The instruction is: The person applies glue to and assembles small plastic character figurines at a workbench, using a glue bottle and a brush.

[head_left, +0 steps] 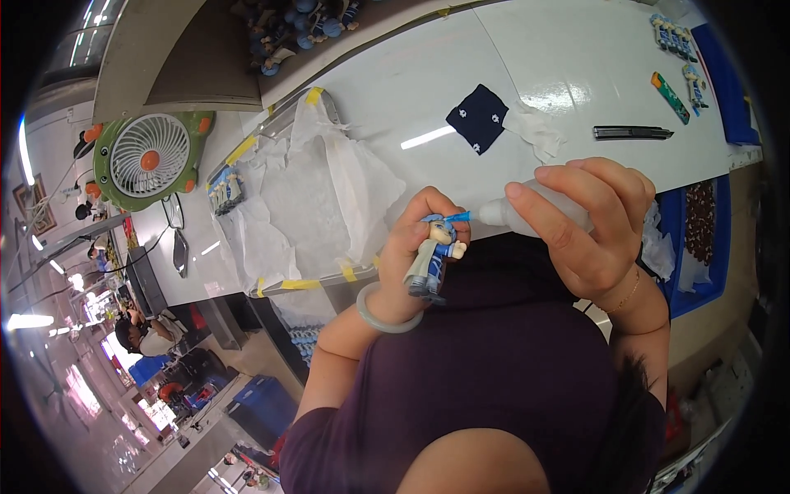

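Note:
My left hand [403, 259] is closed around a small toy figure [436, 255] with blue hair, a blue outfit and a pale cape. The figure is held upright with a slight tilt. In my right hand [592, 222] is a translucent white squeeze bottle [543, 210], lying sideways with its nozzle toward the left. The bottle's blue tip [458, 217] reaches the figure's hair; whether they touch I cannot tell. Beyond my hands, a dark patterned cloth [478, 119] lies on the white table [395, 82], beside a crumpled white tissue [539, 132].
A paper-lined tray [300, 193] with yellow tape holds several figures [225, 192] at its left. Behind it stands a green fan [150, 160]. A black knife [632, 132], a green-and-orange cutter [671, 97] and more figures [673, 37] lie far right. A blue bin [714, 239] stands at right.

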Demonstrator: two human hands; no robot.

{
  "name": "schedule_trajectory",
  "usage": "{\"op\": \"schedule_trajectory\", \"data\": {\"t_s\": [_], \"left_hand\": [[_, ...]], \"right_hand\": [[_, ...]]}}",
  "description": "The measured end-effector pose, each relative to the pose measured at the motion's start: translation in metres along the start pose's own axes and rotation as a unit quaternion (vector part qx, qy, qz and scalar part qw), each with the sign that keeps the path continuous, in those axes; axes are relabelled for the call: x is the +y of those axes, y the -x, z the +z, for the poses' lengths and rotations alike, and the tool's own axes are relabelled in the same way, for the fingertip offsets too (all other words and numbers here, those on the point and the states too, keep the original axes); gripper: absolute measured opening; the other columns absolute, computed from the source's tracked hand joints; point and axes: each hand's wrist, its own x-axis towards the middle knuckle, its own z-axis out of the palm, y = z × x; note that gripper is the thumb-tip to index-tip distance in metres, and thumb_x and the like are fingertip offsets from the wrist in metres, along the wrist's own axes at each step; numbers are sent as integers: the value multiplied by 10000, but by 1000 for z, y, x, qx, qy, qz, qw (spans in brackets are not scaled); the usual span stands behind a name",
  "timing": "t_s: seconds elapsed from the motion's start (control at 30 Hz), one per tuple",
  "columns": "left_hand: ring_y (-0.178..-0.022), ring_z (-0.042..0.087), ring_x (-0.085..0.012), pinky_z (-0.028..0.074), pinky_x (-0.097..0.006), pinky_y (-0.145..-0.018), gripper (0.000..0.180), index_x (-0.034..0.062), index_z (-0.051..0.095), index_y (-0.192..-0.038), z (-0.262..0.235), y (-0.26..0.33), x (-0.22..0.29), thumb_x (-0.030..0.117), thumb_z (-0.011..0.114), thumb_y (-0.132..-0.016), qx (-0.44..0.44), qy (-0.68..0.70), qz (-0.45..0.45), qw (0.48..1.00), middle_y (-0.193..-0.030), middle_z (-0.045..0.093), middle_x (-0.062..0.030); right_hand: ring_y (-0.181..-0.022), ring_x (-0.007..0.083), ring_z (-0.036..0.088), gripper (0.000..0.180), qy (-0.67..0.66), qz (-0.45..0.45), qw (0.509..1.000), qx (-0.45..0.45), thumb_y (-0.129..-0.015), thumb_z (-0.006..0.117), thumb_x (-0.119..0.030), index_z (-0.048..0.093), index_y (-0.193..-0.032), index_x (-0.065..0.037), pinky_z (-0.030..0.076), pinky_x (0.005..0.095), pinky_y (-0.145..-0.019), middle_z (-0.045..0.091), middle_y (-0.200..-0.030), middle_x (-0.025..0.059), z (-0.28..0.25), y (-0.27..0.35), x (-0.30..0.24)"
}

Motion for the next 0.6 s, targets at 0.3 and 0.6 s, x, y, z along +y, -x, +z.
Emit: {"op": "schedule_trajectory", "data": {"t_s": [0.3, 0.6], "left_hand": [[-647, 456, -97, 357, -203, -603, 292, 24, 445, -856, 0, -1, 0, 307, 393, -810, -10, 0, 0, 1000, -716, 508, -68], [-643, 442, -98, 354, -200, -590, 295, 27, 445, -850, 1, -3, 2, 307, 365, -801, -5, -1, 27, 1000, -738, 501, -68]], "right_hand": [[-776, 118, 498, 219, 2, -3, 1000, 13, -595, 572, -178, 650, -799, -170, 294, 247, -696, 554, -830, -43, 1, -1, 0], [-807, 172, 505, 254, -49, 30, 998, -34, -569, 587, -100, 653, -812, -131, 333, 263, -700, 577, -849, 3, -4, -8, 18]]}}
